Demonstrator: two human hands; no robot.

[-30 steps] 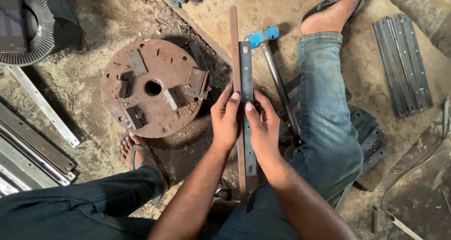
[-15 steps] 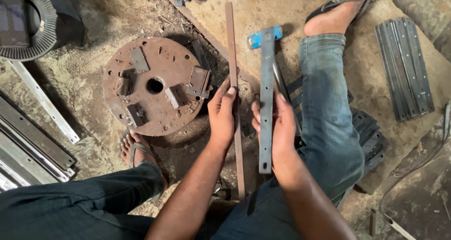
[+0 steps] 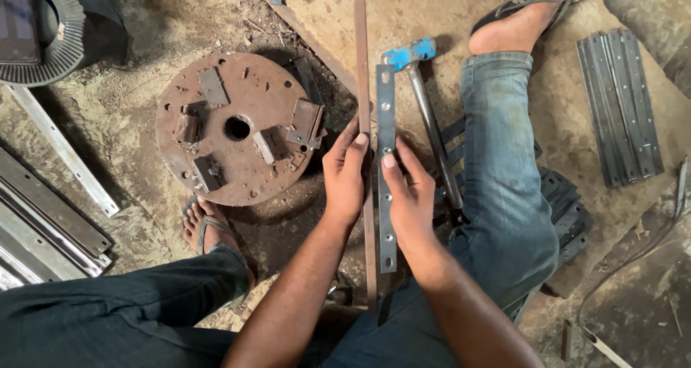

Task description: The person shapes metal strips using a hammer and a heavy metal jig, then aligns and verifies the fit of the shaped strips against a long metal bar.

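Note:
My left hand (image 3: 345,173) grips a long rusty brown flat bar (image 3: 361,58) that runs from my lap up toward the top of the view. My right hand (image 3: 408,195) holds a shorter grey steel strip with punched holes (image 3: 385,101), pressed right alongside the brown bar. The two pieces lie parallel and touching, between my knees. A hammer with a blue head (image 3: 407,54) lies on the ground just right of the strips, its handle running under my right hand toward my right leg (image 3: 504,166).
A round rusty plate (image 3: 237,127) with welded blocks and a centre hole lies to the left, near my sandalled left foot (image 3: 209,227). Grey channel sections (image 3: 622,105) are stacked at right, long metal rails (image 3: 43,224) at left, dark plates (image 3: 568,209) under my right leg.
The holed strip, a moment ago held apart to the right of the brown bar, has been brought back against it. Both hands have closed together around the pair.

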